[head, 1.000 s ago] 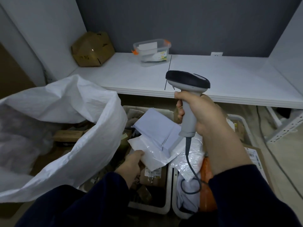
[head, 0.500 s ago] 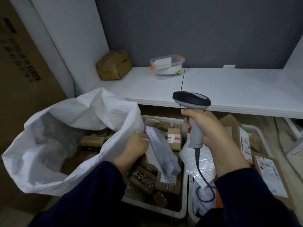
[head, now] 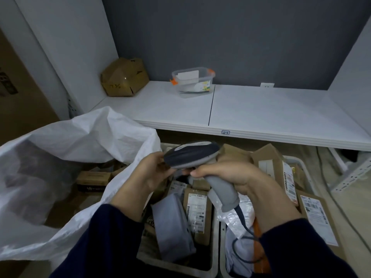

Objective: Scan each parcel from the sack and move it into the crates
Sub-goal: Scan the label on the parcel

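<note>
My right hand (head: 236,177) grips the grey handle of the barcode scanner (head: 192,154), held over the crates. My left hand (head: 154,171) holds the scanner's dark head from the left. The grey poly parcel (head: 173,225) lies in the left crate (head: 214,237) among labelled cardboard parcels. The right crate (head: 301,161) holds white bags and brown boxes with labels. The white woven sack (head: 80,141) stands open at the left, with brown boxes (head: 93,178) inside it.
A white shelf (head: 261,111) runs across behind the crates, carrying a dented cardboard box (head: 124,80) and a clear plastic tub (head: 192,80). The scanner's cable (head: 245,233) loops into the right crate. A metal rack leg (head: 349,177) and another cable lie at right.
My left hand let go of the grey poly parcel, which now lies in the left crate, and moved up to the scanner's head. The scanner tilted lower and leftward.
</note>
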